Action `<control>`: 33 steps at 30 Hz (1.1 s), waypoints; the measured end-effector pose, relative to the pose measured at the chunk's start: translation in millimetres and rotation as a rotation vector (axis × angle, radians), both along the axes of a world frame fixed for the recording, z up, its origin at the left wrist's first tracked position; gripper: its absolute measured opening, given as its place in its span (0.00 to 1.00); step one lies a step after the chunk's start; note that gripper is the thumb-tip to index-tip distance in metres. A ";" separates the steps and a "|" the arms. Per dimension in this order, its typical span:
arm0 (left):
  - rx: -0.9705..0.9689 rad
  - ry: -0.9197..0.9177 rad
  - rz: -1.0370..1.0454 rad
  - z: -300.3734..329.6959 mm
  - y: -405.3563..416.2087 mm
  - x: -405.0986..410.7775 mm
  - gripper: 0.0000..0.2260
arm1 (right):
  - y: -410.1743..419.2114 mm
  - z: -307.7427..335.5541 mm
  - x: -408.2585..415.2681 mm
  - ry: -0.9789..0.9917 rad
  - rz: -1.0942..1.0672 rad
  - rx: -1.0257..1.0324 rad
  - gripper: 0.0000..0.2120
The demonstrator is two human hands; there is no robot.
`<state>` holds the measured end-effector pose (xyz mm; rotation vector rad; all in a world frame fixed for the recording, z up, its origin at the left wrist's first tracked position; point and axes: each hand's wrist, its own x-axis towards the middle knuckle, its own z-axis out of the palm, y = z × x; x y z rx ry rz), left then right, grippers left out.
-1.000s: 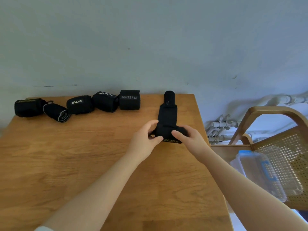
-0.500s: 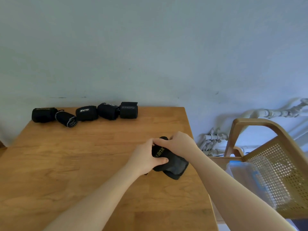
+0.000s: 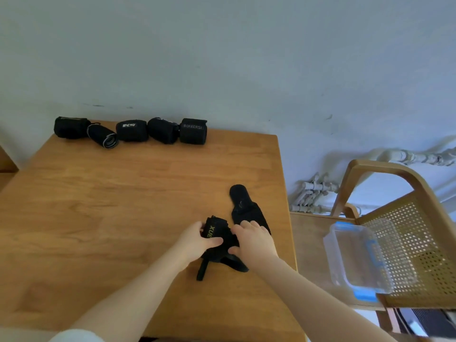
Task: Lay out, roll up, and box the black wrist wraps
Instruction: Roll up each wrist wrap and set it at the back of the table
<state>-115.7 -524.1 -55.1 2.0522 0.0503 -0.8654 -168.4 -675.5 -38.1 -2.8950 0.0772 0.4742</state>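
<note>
Item in hand: one black fabric wrist wrap, part-rolled, with yellow-green lettering (image 3: 223, 239), lower centre-right of the frame, on the light wooden table (image 3: 98, 218). The rolled portion lies between the two hands. Its unrolled tail, a flat black strip with a rounded end (image 3: 243, 206), runs up and slightly right from the roll, so the long axis points away from the person toward the upper right. A thin black loop strap (image 3: 202, 269) trails down from the roll.

Grip: left hand (image 3: 197, 241) curled round the roll's left side, thumb on top; right hand (image 3: 255, 240) curled on its right side, over the start of the tail. Both hands lie about equally near the roll; the right is nearer the tail.

Count: five finished black rolled wrist wraps (image 3: 133, 130), in a row at upper left, along the table's far edge. One clear plastic box with blue clips (image 3: 357, 255), right of frame, on a cane-backed wooden chair (image 3: 419, 230), well apart from the hands.
</note>
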 end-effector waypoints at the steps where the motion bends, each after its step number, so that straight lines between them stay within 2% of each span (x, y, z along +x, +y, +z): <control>1: 0.031 -0.032 -0.014 -1.3 0.2 -1.7 0.23 | 5.5 -2.2 -1.3 -0.001 -0.021 0.003 0.22; 6: 0.135 -0.173 -0.012 -4.7 2.0 -9.4 0.22 | 22.5 -12.5 -12.6 -0.097 -0.117 0.012 0.16; 10: 0.246 -0.283 -0.117 -6.3 -4.1 -14.7 0.22 | 21.4 -18.2 -19.9 -0.058 -0.138 0.008 0.15; 18: 0.265 -0.333 -0.070 -8.8 -4.2 -22.3 0.23 | 15.5 -24.7 -22.4 -0.169 0.001 0.135 0.09; 23: 0.321 -0.350 -0.080 -9.9 -9.7 -21.8 0.22 | 14.2 -23.7 -15.0 0.002 -0.114 0.158 0.09; 27: 0.358 -0.327 -0.078 -9.7 -12.2 -19.2 0.21 | 15.3 -21.7 -3.7 0.135 -0.116 0.114 0.11; 30: 0.335 -0.281 -0.073 -9.6 -11.0 -16.8 0.23 | 11.2 -20.2 3.8 0.278 -0.074 0.068 0.19; 33: 0.245 -0.187 -0.019 -9.2 -9.0 -11.5 0.28 | 13.5 -22.0 0.0 0.276 -0.058 0.014 0.25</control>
